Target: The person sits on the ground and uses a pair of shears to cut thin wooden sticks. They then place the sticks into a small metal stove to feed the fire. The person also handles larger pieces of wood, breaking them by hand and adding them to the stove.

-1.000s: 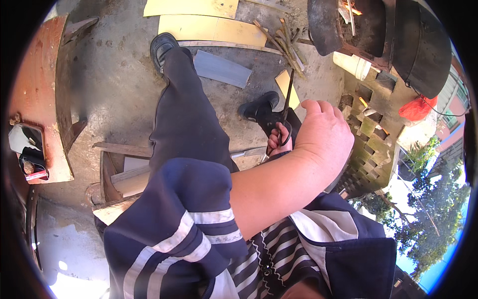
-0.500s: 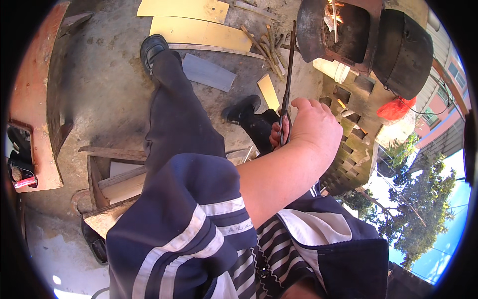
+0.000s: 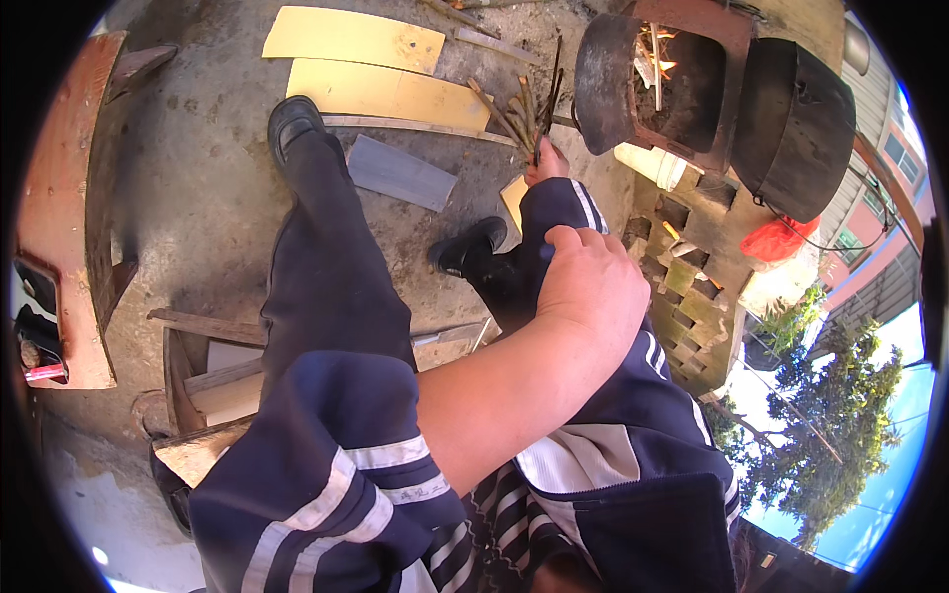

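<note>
My right hand (image 3: 549, 163) is closed around the handle end of long, dark metal fire tongs (image 3: 551, 94). The tongs point away from me, beside a small heap of sticks (image 3: 502, 117) on the ground; I cannot tell whether they touch. My left hand (image 3: 596, 282) lies across my right sleeve, back of the hand up. Its fingers bend down out of sight, so whether it grips anything is hidden. Ahead on the right, an open stove (image 3: 682, 25) with a rust-brown frame holds a small fire (image 3: 660, 64).
Yellow boards (image 3: 386, 91) and a grey board (image 3: 400, 173) lie on the ground ahead. A black pot-like vessel (image 3: 796, 128) adjoins the stove. Near it are a white bucket (image 3: 652, 166), perforated blocks (image 3: 682, 282) and a red bag (image 3: 776, 240). A wooden box (image 3: 183, 381) stands left.
My right hand has reached forward with the tongs, bringing them beside the sticks. My left hand has shifted slightly left and down in view and stays bent over.
</note>
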Motion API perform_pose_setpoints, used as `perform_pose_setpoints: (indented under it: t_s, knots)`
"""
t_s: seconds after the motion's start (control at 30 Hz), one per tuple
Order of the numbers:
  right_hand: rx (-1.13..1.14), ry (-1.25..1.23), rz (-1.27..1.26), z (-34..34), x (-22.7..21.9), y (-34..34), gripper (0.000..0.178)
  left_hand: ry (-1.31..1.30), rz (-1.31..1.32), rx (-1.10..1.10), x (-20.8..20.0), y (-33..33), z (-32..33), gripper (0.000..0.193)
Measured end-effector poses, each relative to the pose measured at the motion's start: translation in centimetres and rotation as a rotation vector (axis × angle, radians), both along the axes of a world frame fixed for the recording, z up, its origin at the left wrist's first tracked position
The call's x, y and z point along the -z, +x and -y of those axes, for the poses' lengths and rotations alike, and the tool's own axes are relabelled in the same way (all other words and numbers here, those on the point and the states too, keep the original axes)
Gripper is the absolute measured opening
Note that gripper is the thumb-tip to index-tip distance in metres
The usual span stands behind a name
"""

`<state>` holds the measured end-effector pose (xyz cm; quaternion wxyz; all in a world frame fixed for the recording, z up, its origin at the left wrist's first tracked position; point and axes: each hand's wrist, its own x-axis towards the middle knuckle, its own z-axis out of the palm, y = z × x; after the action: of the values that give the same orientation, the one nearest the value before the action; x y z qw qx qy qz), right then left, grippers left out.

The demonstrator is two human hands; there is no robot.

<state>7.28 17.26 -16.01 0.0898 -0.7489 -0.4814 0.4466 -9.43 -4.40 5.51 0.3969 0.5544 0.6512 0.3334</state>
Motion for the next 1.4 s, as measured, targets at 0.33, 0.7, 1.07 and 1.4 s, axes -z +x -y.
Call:
perform_pose_setpoints:
  t_s: [0.33, 0.7, 1.07, 1.4]
  knots:
    - [0.116, -0.103, -0.229, -3.5, 1.3, -0.8, 0.008, 0.008, 0.004, 0.01, 0.1, 0.6, -0.9, 0.016]
    - [-0.095, 0.132, -0.315, 0.3, 1.0, 5.1, 0.037, 0.017, -0.005, 0.02, 0.0, 0.8, -0.6, 0.016]
    - [-0.243, 0.174, -0.044, 1.8, -2.6, 4.9, 0.041, -0.056, 0.104, 0.205, -0.4, -0.6, -0.9, 0.028]
    - [-0.011, 0.023, -0.121, 3.8, -4.9, 5.0, 0.027, -0.028, 0.085, 0.162, -0.4, -1.2, -0.4, 0.024]
